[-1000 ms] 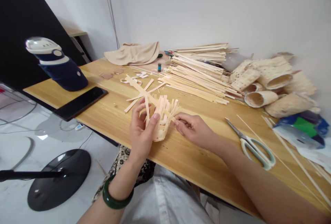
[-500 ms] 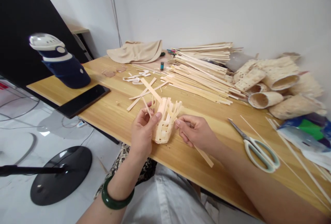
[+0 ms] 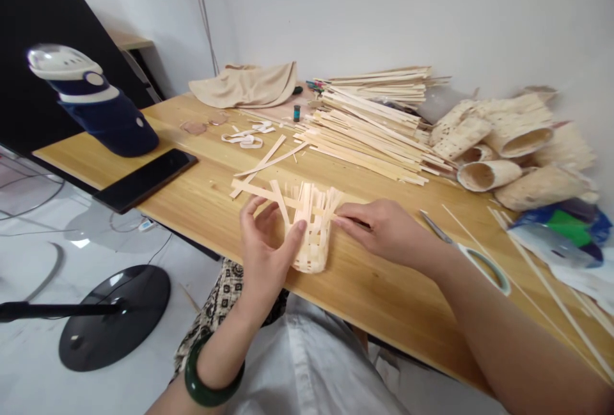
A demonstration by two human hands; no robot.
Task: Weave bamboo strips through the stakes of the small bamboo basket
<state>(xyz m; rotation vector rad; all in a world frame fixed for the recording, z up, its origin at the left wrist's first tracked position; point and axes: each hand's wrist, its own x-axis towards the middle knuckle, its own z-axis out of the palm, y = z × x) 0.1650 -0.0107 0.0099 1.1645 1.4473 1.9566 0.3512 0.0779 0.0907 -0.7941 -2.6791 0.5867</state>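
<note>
A small woven basket [image 3: 311, 256] of pale bamboo strips stands tilted near the table's front edge, its upright ends fanning out at the top. My left hand [image 3: 267, 239] steadies it from the left, thumb pressed on the front wall and fingers curled behind. A flat bamboo strip [image 3: 253, 190] passes among the uprights, its loose end jutting out to the left above my left fingers. On the right side, my right hand [image 3: 378, 228] pinches the strip's other end between thumb and fingertips. The inside of the basket is hidden.
Scissors [image 3: 484, 265] lie partly behind my right forearm. Farther back are a pile of bamboo strips [image 3: 364, 140], several bamboo tubes [image 3: 489, 175], a thread spool [image 3: 296, 113] and a beige cloth [image 3: 249, 86]. A phone [image 3: 146, 180] and a blue bottle [image 3: 108, 117] occupy the left.
My right hand has risen, and the strip now lies flatter across the basket top instead of slanting steeply. The strip end below my right hand no longer shows. My left fingers have spread somewhat.
</note>
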